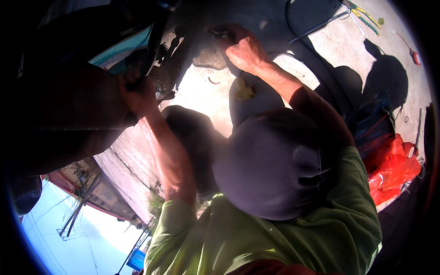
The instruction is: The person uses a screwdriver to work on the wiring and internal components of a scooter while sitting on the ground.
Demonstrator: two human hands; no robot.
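My left hand [140, 97] reaches into the shadowed side of a dark machine [68, 101], its fingers curled at a dark part that I cannot make out. Next to it is a round metal part [158, 88], and a toothed dark part [170, 51] shows a little farther off. Out over the ground, my right hand [243, 51] is closed, with a small dark metallic thing [221, 34] at its fingertips. Shadow hides what kind of thing it is. A small curved piece [213, 80] lies on the ground between my hands.
Yellow-and-green handled pliers [369, 23] and a metal rod [318, 28] lie at the far right. A red tape measure [415, 58] is near the right edge, with a red plastic bag [392, 169] closer in. My knees [270, 165] rise between my arms.
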